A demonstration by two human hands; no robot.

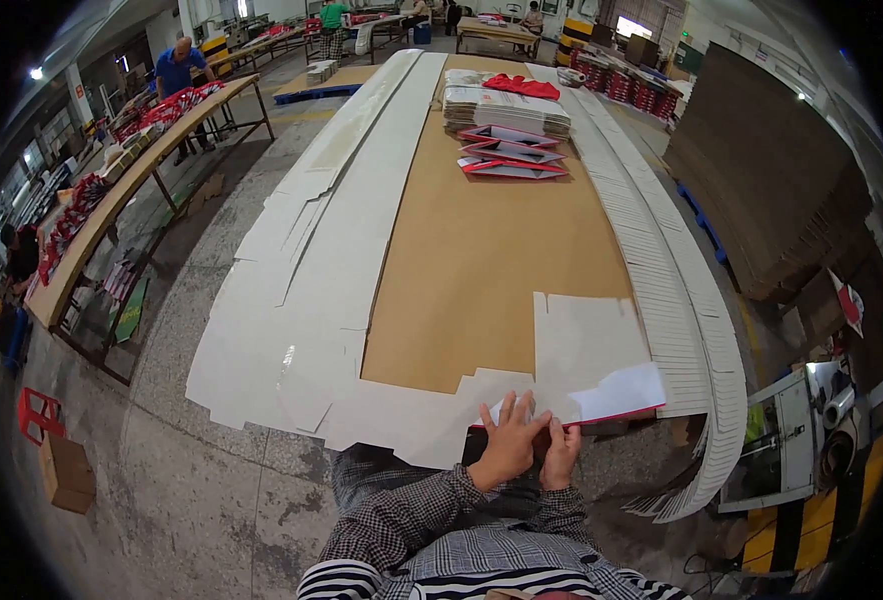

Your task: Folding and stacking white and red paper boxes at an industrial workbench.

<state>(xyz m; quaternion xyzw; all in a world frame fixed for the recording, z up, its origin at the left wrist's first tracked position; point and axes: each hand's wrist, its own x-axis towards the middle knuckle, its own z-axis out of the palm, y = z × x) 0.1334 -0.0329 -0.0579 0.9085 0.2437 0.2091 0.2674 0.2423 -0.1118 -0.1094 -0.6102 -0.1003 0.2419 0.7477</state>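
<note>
lower centre: left hand, grip apart, fingers spread over the red-edged white paper | right hand just beside it at the paper's near edge, cannot tell whether its grip is clamped | paper: lower right of centre, on the desk | upper centre: red cloth atop a paper stack

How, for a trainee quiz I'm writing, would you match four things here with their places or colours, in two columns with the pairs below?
Things:
1. Stool
2. White sheet
3. Left hand
4. Brown stack

Places or colours:
A. Just left of the right hand
B. Tall, right of the table
C. Red, beside a carton
D. Red along its near edge

Pairs: 1-C, 2-D, 3-A, 4-B
</note>
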